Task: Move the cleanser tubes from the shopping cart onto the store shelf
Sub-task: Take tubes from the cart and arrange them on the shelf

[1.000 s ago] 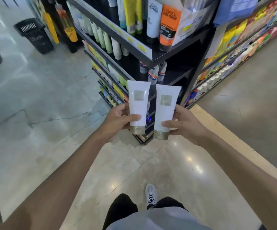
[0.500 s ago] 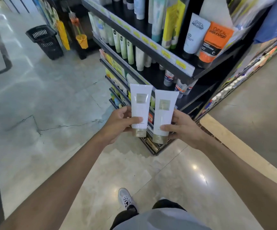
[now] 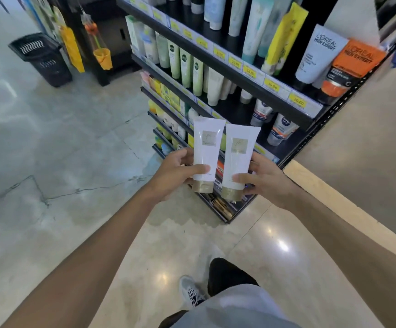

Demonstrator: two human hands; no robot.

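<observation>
Shop aisle, pale polished floor (image 3: 78, 143), cracked at left. Black shelving unit (image 3: 237, 74) fills the upper middle, its corner toward the camera. It sits larger and closer in frame than a second ago, and more of its upper tiers show: the person is walking up to it.

A black shopping basket (image 3: 41, 59) stands on the floor well to the left. No shopping cart in view.

Shelf stock: green and white tubes in a row on the middle tier, a white tube and an orange tube (image 3: 351, 67) lettered "L'Oreal Men Expert" at the top right end, yellow price tags (image 3: 271, 85) along the shelf edges.

Left hand (image 3: 178, 172) grips the left cleanser tube (image 3: 207, 150), thumb across its front and fingers curled behind. Right hand (image 3: 266, 179) grips the right cleanser tube (image 3: 238, 157) the same way. Both tubes are white with gold caps, caps down, upright, side by side and nearly touching, held out in front of the lower shelves but not yet on any of them. The grips look unchanged over the last second.

Judgement: carry phase nearly over. Placing comes next; which tier has a gap for them is not clear from here.
</observation>
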